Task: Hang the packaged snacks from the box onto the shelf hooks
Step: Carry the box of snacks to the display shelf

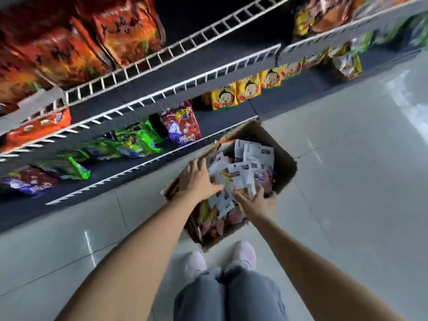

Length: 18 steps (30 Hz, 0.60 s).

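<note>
An open cardboard box [283, 158] stands on the floor in front of the shelves, full of small packaged snacks [252, 156] with white header cards. Both my hands reach down into it. My left hand [198, 179] lies spread over the packets at the box's left side, fingers straight and thumb stretched toward the middle. My right hand [257, 200] is at the box's near side and pinches a white-topped packet [243, 181] between thumb and fingers. No shelf hooks are in view.
Dark shelves with white wire rails [148, 103] run along the left and top, holding orange, green, purple and yellow snack bags. The floor is pale grey tile [347, 181]. My two feet in light shoes [220, 260] stand just behind the box.
</note>
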Motion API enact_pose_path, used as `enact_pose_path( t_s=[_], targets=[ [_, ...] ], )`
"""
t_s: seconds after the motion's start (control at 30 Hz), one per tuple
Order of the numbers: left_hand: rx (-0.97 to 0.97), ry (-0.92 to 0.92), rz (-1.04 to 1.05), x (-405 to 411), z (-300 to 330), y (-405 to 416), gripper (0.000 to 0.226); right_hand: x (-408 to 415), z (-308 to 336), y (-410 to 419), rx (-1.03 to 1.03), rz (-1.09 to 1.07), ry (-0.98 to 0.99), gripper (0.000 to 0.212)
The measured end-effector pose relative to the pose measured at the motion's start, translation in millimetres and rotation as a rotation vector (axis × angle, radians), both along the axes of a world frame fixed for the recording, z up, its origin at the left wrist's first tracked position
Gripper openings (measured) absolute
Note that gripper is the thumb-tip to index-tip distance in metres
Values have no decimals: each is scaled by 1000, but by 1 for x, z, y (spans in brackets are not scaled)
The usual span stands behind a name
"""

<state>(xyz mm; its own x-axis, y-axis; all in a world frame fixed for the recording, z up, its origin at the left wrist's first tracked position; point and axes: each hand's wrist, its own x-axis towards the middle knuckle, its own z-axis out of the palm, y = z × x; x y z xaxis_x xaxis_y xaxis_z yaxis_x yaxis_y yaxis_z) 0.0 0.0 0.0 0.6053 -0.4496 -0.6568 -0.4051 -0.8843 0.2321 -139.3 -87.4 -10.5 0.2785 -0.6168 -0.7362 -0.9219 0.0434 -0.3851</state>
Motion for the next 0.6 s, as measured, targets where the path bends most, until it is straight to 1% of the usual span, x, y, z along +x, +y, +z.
enact_pose_path(
  t_s=[0.07,0.13,0.23,0.3,0.37,0.47,0.6],
  targets=[
    [44,-31,26,5,-30,-3,117,-2,-29,0,-13,-98,34,103],
    [77,-35,42,13,-61,-5,127,-5,-59,-2,-6,-182,56,113],
    [34,18,43,17,-88,-16,135,-8,-95,-4,34,-283,-39,113],
    [48,22,12,20,-97,-22,136,-9,-107,-6,36,-348,-104,114],
    [72,20,-16,22,-104,-26,136,-9,-113,-4,25,-386,-152,111],
    [103,21,-15,30,-108,-32,133,-7,-117,-2,13,-370,-202,96],
    [53,15,77,30,-108,-35,121,-6,-121,-1,-7,-326,-203,77]
  ],
)
